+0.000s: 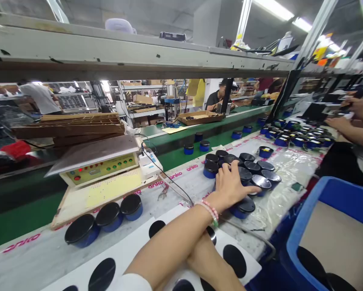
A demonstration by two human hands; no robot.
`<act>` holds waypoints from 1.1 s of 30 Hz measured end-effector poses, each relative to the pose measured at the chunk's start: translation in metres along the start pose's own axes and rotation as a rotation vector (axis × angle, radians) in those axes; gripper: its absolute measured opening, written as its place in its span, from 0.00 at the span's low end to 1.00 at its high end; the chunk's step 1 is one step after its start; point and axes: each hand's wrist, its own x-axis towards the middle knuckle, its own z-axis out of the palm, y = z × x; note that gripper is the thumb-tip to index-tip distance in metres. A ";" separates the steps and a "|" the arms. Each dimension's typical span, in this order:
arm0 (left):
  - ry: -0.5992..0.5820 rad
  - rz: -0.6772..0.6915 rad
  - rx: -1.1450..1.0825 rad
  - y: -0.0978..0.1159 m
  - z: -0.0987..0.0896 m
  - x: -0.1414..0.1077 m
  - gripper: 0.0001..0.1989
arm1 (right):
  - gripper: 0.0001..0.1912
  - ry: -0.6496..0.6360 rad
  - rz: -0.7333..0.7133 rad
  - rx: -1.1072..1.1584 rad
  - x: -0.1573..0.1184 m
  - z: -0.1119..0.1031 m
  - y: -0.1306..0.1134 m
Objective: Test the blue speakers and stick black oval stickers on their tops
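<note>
The person at the counter (199,182) is crossing one arm over the other. The left hand (230,182), wearing a pink bracelet (209,208) at the wrist, is reaching out over a cluster of black-lidded blue containers (252,167), which are standing close together ahead of the person. Its grip is spreading open, the thumb pointing away from the fingers, just above or on the lids; from here I cannot tell which lids it is touching. The right forearm (213,258) is passing underneath, and its hand is hiding behind the left arm, so I cannot tell how that grip is standing.

Below the arms a white sheet (126,251) is lying with black discs (101,274) spread on it. Three more containers (109,216) are standing in a row at its upper left, before a control box (98,171) with lit lamps. A blue bin (305,214) is sitting at the right, and beyond it a co-worker's hands (340,123) are hovering near a farther cluster (299,139).
</note>
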 end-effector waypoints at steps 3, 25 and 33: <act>0.051 -0.041 -0.151 -0.004 -0.006 -0.003 0.36 | 0.18 0.041 0.034 0.043 0.001 0.002 0.001; 0.106 -0.372 -1.029 0.010 -0.210 -0.238 0.30 | 0.05 0.254 -0.227 0.241 0.065 -0.060 -0.103; 0.195 -0.232 -0.524 0.013 -0.226 -0.242 0.33 | 0.09 0.194 -0.242 0.069 0.068 -0.069 -0.106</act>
